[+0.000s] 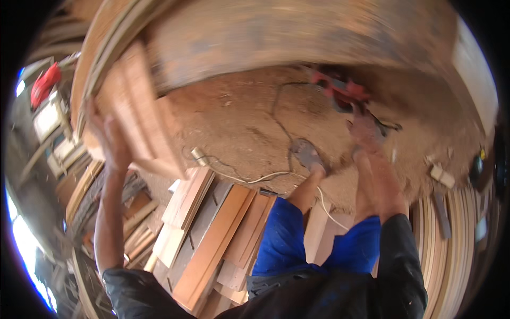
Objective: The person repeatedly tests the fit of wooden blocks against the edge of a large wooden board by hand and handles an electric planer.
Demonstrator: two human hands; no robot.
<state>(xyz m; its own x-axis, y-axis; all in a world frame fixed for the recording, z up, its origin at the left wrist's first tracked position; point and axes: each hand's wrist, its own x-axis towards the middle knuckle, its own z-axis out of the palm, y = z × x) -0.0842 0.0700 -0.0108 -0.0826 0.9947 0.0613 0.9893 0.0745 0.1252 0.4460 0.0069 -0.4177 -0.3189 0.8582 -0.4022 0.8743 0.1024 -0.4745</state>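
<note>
My left hand point(116, 143) grips the edge of a pale wooden panel point(130, 101) with raised mouldings, which leans at the workbench's left end. Low on the right, my right hand point(365, 127) is closed on the rear of a red power tool point(342, 90) with dark parts. Motion blur hides the tool's exact kind. It hangs close to the near side of the big worn wooden workbench point(276, 42), above the sawdust-covered floor. A dark cord point(276, 103) runs across the floor near the tool.
Stacked boards point(212, 239) lie left of my legs, and long wooden strips point(451, 239) stand at the right. A pale cable point(271, 175) crosses the floor by my sandalled foot point(308, 153). Scrap wood point(138, 223) and a red object point(46, 84) are at the left.
</note>
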